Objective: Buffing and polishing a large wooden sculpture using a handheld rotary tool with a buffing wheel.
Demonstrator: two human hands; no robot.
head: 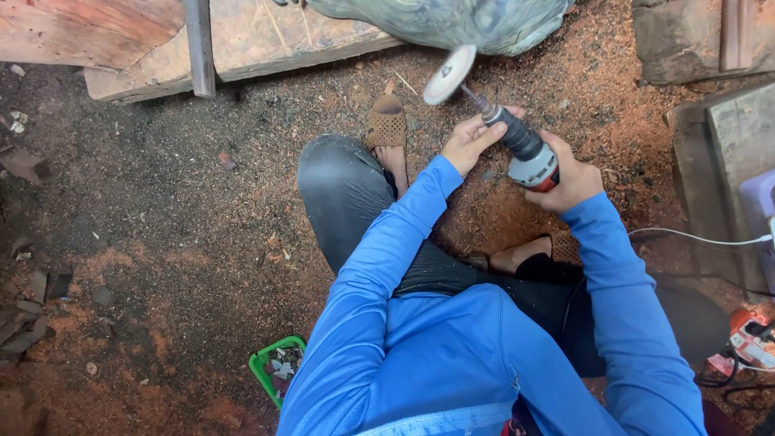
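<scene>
Down over the sawdust floor (161,202), from the head view, I've got my right hand (571,179) wrapped round the body of the rotary tool (521,145), left hand (467,139) pinching its black neck. Its disc (449,74) sits just under the grey carved stone (452,20). Green basket (274,367) sits by my left side.

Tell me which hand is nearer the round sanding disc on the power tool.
Left. The left hand grips the tool's black neck just behind the round sanding disc; the right hand holds the grey body farther back.
</scene>
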